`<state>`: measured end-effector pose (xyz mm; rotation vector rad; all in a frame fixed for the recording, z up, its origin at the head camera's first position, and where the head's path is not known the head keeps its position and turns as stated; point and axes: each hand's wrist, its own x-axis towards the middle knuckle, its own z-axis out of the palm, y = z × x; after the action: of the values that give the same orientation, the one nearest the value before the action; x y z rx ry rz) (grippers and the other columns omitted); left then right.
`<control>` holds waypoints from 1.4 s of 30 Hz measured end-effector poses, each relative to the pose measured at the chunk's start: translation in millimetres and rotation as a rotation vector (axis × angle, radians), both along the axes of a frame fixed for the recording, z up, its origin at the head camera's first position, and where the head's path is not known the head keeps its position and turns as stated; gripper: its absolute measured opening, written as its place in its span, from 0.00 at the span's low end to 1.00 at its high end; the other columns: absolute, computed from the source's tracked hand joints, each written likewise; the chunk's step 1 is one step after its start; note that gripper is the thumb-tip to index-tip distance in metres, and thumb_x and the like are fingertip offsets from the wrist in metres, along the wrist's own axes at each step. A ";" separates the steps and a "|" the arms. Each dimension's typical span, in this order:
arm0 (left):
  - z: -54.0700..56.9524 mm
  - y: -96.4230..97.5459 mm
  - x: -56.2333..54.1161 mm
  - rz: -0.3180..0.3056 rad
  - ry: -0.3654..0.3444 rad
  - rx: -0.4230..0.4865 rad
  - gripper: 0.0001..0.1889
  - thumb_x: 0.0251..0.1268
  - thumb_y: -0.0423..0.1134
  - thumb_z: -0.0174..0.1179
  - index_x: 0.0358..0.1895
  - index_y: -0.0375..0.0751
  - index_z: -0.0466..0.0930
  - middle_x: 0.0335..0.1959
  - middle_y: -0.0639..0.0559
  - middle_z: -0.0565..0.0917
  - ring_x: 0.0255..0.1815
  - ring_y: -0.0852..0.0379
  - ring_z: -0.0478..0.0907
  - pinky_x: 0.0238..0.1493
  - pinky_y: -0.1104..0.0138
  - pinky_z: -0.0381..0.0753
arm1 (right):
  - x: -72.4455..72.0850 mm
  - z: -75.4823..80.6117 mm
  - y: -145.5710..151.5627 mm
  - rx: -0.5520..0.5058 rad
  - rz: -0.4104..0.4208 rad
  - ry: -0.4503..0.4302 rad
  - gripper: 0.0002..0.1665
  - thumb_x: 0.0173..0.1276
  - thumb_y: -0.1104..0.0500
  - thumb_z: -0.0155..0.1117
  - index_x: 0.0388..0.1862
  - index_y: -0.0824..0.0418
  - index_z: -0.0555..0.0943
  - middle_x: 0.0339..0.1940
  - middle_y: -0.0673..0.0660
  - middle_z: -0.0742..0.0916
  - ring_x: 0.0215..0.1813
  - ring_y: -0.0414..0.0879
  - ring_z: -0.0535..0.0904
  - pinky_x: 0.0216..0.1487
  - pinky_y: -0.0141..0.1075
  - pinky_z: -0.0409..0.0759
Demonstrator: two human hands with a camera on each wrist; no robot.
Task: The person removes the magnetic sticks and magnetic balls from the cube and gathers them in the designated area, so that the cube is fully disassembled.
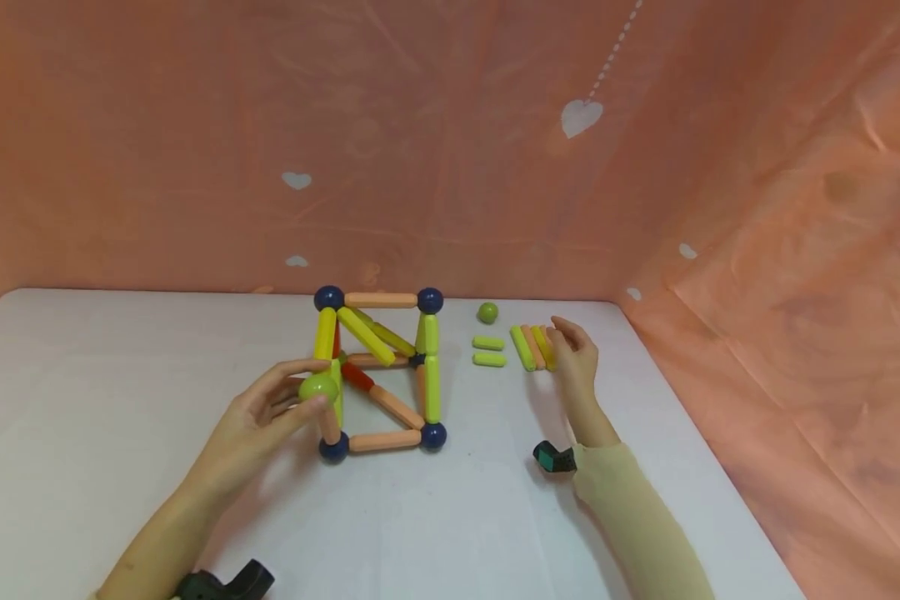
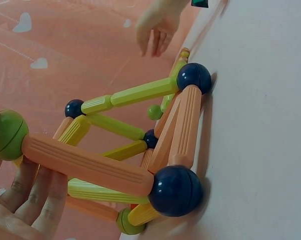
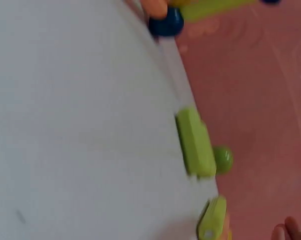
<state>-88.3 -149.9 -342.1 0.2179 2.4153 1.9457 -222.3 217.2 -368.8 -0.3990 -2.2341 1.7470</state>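
My left hand [image 1: 249, 427] pinches a green ball [image 1: 317, 389] between thumb and fingers. In the left wrist view, an orange rod [image 2: 88, 164] joins that ball to a dark blue ball [image 2: 175, 191] at a lower corner of a box-shaped frame. Yellow, green, orange and red rods make up the frame, with more blue balls at its corners. My right hand [image 1: 581, 371] is over a row of loose rods [image 1: 523, 347] at the right. In the left wrist view its fingers [image 2: 155, 42] hang loosely with nothing held.
Two short green rods [image 1: 488, 359] lie between the frame and the loose row. Behind them, a loose green ball [image 1: 487, 312] sits near the table's back edge. An orange cloth [image 1: 465, 167] with hearts hangs behind the white table [image 1: 450, 533].
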 end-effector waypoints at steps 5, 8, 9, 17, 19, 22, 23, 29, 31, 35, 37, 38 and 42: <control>-1.3 -0.5 1.8 0.006 0.011 0.000 0.21 0.70 0.44 0.56 0.64 0.48 0.69 0.62 0.49 0.72 0.54 0.66 0.73 0.52 0.80 0.72 | 14.2 11.0 -25.9 -0.145 0.036 0.111 0.17 0.69 0.64 0.57 0.54 0.71 0.77 0.46 0.58 0.83 0.41 0.38 0.79 0.44 0.26 0.79; -1.7 -0.5 1.9 0.006 0.020 -0.005 0.21 0.70 0.44 0.56 0.64 0.47 0.69 0.61 0.48 0.73 0.53 0.66 0.73 0.52 0.80 0.72 | 19.5 19.1 -42.2 -0.249 0.082 0.171 0.14 0.67 0.66 0.58 0.50 0.71 0.77 0.38 0.52 0.84 0.38 0.39 0.82 0.43 0.29 0.81; -1.6 -0.5 1.8 0.006 0.021 -0.003 0.21 0.71 0.44 0.56 0.64 0.47 0.69 0.61 0.48 0.73 0.53 0.65 0.73 0.52 0.80 0.72 | 20.5 22.0 -48.1 -0.276 0.103 0.187 0.13 0.67 0.67 0.58 0.49 0.70 0.78 0.37 0.50 0.84 0.38 0.39 0.82 0.42 0.29 0.81; -3.4 2.7 -1.7 0.022 0.032 -0.028 0.21 0.70 0.45 0.56 0.64 0.50 0.70 0.60 0.49 0.74 0.53 0.65 0.73 0.51 0.79 0.73 | 24.1 37.7 -86.9 -0.387 0.265 0.212 0.12 0.66 0.69 0.58 0.48 0.72 0.78 0.36 0.50 0.85 0.37 0.39 0.83 0.42 0.29 0.81; -4.1 3.7 -2.7 0.030 0.036 -0.037 0.21 0.69 0.46 0.57 0.64 0.50 0.70 0.61 0.49 0.74 0.53 0.65 0.73 0.51 0.80 0.73 | 25.1 40.3 -95.1 -0.378 0.298 0.213 0.15 0.67 0.69 0.58 0.51 0.74 0.76 0.37 0.51 0.84 0.38 0.38 0.83 0.43 0.29 0.81; -4.9 4.3 -3.1 0.035 0.049 -0.033 0.21 0.70 0.45 0.57 0.63 0.49 0.70 0.58 0.48 0.75 0.52 0.65 0.73 0.51 0.80 0.73 | 27.4 42.7 -109.7 -0.346 0.356 0.215 0.15 0.67 0.68 0.58 0.51 0.74 0.76 0.38 0.53 0.84 0.38 0.38 0.84 0.45 0.32 0.82; -5.2 4.2 -3.0 0.036 0.055 -0.030 0.21 0.70 0.44 0.57 0.63 0.48 0.70 0.58 0.48 0.76 0.52 0.65 0.74 0.51 0.80 0.73 | 28.2 43.1 -115.3 -0.334 0.373 0.208 0.15 0.67 0.68 0.59 0.51 0.74 0.76 0.38 0.52 0.84 0.38 0.38 0.84 0.45 0.32 0.82; -6.1 5.3 -3.1 0.036 0.056 -0.013 0.20 0.71 0.44 0.55 0.63 0.48 0.70 0.58 0.48 0.75 0.52 0.66 0.73 0.51 0.80 0.73 | 31.3 43.7 -142.3 -0.306 0.469 0.172 0.15 0.67 0.68 0.59 0.51 0.72 0.77 0.39 0.54 0.85 0.39 0.37 0.83 0.49 0.38 0.81; -6.7 5.9 -3.4 0.037 0.056 -0.003 0.20 0.71 0.44 0.55 0.63 0.48 0.70 0.58 0.48 0.75 0.53 0.66 0.73 0.52 0.80 0.73 | 32.9 44.3 -148.4 -0.306 0.492 0.170 0.15 0.67 0.68 0.58 0.52 0.73 0.77 0.43 0.58 0.85 0.40 0.38 0.83 0.52 0.43 0.80; -7.6 6.3 -4.8 0.034 0.062 0.003 0.20 0.71 0.43 0.56 0.63 0.47 0.70 0.59 0.47 0.75 0.53 0.66 0.73 0.52 0.79 0.73 | 33.8 43.5 -156.9 -0.270 0.529 0.149 0.16 0.68 0.68 0.58 0.53 0.72 0.77 0.50 0.67 0.83 0.45 0.41 0.83 0.54 0.41 0.80; -7.5 6.8 -5.7 0.034 0.063 0.001 0.20 0.71 0.44 0.55 0.63 0.48 0.70 0.59 0.47 0.75 0.53 0.66 0.73 0.52 0.79 0.73 | 32.9 42.6 -160.1 -0.228 0.553 0.127 0.16 0.68 0.67 0.59 0.53 0.71 0.77 0.52 0.67 0.83 0.48 0.44 0.83 0.54 0.38 0.80; -7.5 7.3 -6.1 0.033 0.065 0.002 0.20 0.71 0.44 0.55 0.63 0.48 0.70 0.59 0.47 0.75 0.54 0.66 0.73 0.52 0.79 0.73 | 32.3 42.1 -161.7 -0.204 0.568 0.113 0.16 0.68 0.66 0.60 0.54 0.69 0.78 0.53 0.66 0.82 0.49 0.46 0.82 0.53 0.37 0.80; -8.7 9.9 -5.8 0.028 0.073 0.023 0.19 0.70 0.42 0.56 0.63 0.47 0.71 0.57 0.46 0.76 0.53 0.66 0.74 0.52 0.78 0.73 | 31.2 38.8 -168.8 -0.114 0.637 0.051 0.18 0.68 0.61 0.61 0.56 0.65 0.78 0.56 0.60 0.83 0.54 0.49 0.80 0.57 0.36 0.79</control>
<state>-94.1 -140.0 -350.7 0.2615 2.4553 2.0124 -191.1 48.4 -329.9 0.3823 -2.3900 2.1452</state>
